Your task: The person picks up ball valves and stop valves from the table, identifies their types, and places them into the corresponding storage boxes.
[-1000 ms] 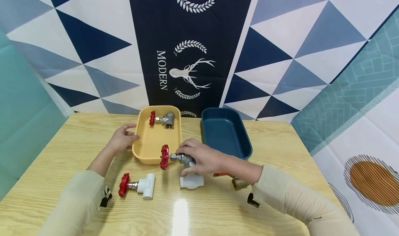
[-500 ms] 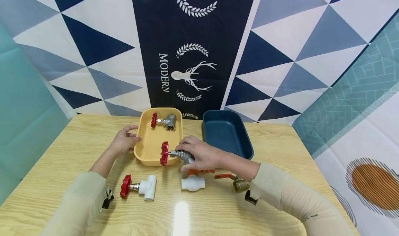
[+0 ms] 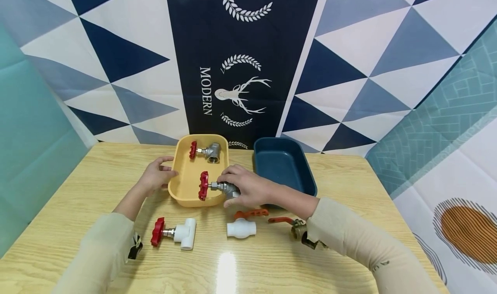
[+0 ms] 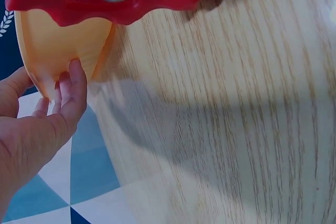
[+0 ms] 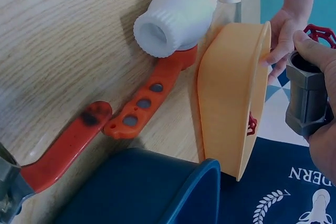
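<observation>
My right hand point(image 3: 248, 186) grips a steel gate valve point(image 5: 307, 95) by its body, over the near right part of the yellow tray. The valve's red handwheel point(image 3: 203, 186) points left. My left hand point(image 3: 155, 176) pinches the left wall of the yellow tray point(image 3: 172, 189), thumb over the rim and fingers outside. A second steel valve point(image 3: 212, 152) with a red handwheel lies at the back inside that tray. In the left wrist view the fingers point(image 4: 77, 85) rest against the tray's outer wall.
A blue tray point(image 3: 310, 179) stands right of the yellow one. Nearer lie a white valve with red handwheel point(image 3: 184, 233), a white ball valve point(image 3: 241, 228) with an orange lever point(image 3: 252, 213), and a brass ball valve point(image 3: 298, 231) partly behind my right sleeve.
My right hand has lifted the steel gate valve slightly and carried it away from me, over the yellow tray. The white ball valve's orange lever has come into view. My left hand stays at the tray.
</observation>
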`<state>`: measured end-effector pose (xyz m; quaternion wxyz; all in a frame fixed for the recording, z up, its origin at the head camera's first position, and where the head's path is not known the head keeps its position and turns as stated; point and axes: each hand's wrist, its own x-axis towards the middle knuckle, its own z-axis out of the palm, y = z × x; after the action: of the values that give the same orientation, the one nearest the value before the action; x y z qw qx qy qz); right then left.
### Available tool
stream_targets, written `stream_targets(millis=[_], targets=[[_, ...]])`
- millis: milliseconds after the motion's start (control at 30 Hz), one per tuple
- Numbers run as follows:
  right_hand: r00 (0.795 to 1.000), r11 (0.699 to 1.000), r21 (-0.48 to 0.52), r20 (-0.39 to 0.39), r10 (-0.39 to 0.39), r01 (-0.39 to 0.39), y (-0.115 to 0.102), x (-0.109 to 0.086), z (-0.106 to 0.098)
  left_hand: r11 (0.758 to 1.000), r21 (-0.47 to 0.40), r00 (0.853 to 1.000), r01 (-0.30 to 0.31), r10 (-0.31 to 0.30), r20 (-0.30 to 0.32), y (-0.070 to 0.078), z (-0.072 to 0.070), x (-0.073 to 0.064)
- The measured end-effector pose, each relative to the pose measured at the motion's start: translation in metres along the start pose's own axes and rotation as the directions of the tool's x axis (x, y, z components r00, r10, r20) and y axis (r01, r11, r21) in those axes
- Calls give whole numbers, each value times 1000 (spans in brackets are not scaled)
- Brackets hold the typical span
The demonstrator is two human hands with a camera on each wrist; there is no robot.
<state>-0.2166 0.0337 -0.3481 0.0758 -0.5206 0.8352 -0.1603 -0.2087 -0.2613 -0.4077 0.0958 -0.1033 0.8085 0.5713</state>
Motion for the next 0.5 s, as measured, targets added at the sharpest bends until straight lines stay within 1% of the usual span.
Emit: stream_targets(millis=[333,500], targets=[[1000,1000,24,0,-2,2,2,6,0,1000,-12,1000,-3,3,2,0,-2,0],[1000,1000,20,9,14,-14,1,10,0,1000,-2,1000,-2,2,0,-1,-1,1]])
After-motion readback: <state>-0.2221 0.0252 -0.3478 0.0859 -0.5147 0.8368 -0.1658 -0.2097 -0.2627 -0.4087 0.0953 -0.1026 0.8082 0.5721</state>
